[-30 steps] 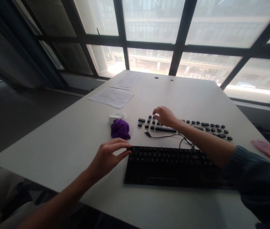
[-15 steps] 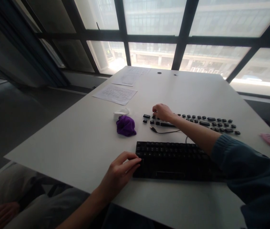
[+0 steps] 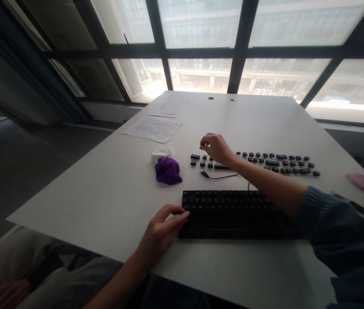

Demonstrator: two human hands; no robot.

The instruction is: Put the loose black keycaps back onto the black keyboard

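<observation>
The keyboard looks like smooth black plastic, and the loose keys look like hard plastic too. The rag is soft, wrinkly cloth. The sheet is thin paper. The bench looks smooth, with a dull shine.

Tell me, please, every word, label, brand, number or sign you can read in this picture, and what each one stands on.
No text can be read for certain.
Keyboard: pale marks on its keys, too small and blurred to read.
Loose keycaps: any legends are too small to read.
Nearer paper sheet: fine print or lines, too faint to read.
Farther papers: also unreadable.
</observation>
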